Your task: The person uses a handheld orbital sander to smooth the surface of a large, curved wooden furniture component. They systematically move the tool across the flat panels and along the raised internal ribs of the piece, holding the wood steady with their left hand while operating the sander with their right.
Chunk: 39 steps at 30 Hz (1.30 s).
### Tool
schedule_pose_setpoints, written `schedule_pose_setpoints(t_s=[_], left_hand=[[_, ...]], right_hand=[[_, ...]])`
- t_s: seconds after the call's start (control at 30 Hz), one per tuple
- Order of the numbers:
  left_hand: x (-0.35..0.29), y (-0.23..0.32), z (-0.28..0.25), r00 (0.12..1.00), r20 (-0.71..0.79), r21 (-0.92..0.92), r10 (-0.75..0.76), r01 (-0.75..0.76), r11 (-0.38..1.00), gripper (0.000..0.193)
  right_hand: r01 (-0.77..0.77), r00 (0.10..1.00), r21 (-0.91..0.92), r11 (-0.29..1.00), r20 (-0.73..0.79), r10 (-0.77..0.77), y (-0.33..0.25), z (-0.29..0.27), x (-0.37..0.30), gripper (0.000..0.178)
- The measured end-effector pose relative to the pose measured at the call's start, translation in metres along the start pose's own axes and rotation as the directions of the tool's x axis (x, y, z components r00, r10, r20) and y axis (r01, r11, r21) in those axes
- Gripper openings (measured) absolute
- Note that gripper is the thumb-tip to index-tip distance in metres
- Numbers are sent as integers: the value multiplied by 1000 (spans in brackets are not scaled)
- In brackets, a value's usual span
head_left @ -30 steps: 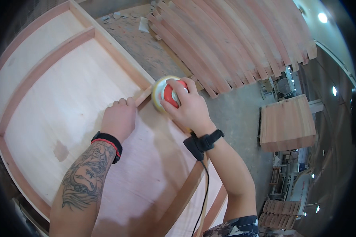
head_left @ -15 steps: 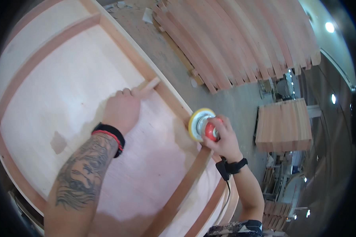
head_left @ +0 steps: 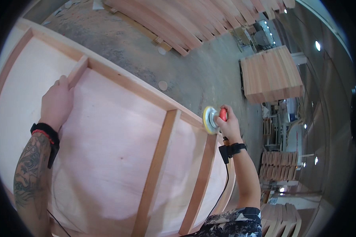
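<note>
My right hand [head_left: 230, 126] is wrapped around the red-topped body of a round disc sander [head_left: 212, 119]. Its yellow-edged pad is tilted on edge by the outer rail [head_left: 122, 78] of a large wooden frame; whether it touches the rail I cannot tell. Farther left, my left hand [head_left: 58, 102] grips a short wooden crossbar [head_left: 78, 71] that meets the same rail, its thumb and fingers partly hidden. Between the hands, a pale plywood panel [head_left: 114, 138] fills the frame.
Two longer crossbars, one nearer [head_left: 156, 170] and one farther right [head_left: 201, 181], span the panel. Beyond the rail lies a dusty floor [head_left: 194, 83] with a small round disc [head_left: 162, 85]. Stacked wooden boards [head_left: 271, 75] stand at the right. A dark cord [head_left: 221, 197] trails from my right wrist.
The view has swung so that more floor shows beyond the rail. My left hand now appears farther left, still on a crossbar. The sander has turned more edge-on in my right hand.
</note>
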<state>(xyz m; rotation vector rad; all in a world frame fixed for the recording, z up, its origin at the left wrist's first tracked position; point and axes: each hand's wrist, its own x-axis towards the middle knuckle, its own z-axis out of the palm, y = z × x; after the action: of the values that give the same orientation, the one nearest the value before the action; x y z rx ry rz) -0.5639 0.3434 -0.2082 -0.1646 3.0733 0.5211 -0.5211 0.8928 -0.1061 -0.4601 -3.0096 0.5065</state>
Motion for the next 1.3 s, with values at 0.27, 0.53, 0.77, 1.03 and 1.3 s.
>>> schedule_pose_setpoints(t_s=[0.27,0.53,0.77,1.03,1.3], left_hand=[[2,1,8,1000,-9,30,-10,10,1000,22],[5,-10,17,998,-42,36,44,-43,998,26],[6,-13,17,997,-52,55,57,-54,997,26],[8,-20,20,996,-72,54,52,-48,997,26],[11,-24,24,995,-72,64,72,-68,996,26]], right_hand=[[-225,967,-148,963,-157,201,113,-37,-20,53],[-235,961,-167,958,-190,202,122,-39,-30,53],[-38,992,-134,990,-126,21,52,-20,-15,54],[208,978,-90,974,-14,-210,-55,21,10,51],[289,957,-75,954,-19,-291,-127,42,8,51]])
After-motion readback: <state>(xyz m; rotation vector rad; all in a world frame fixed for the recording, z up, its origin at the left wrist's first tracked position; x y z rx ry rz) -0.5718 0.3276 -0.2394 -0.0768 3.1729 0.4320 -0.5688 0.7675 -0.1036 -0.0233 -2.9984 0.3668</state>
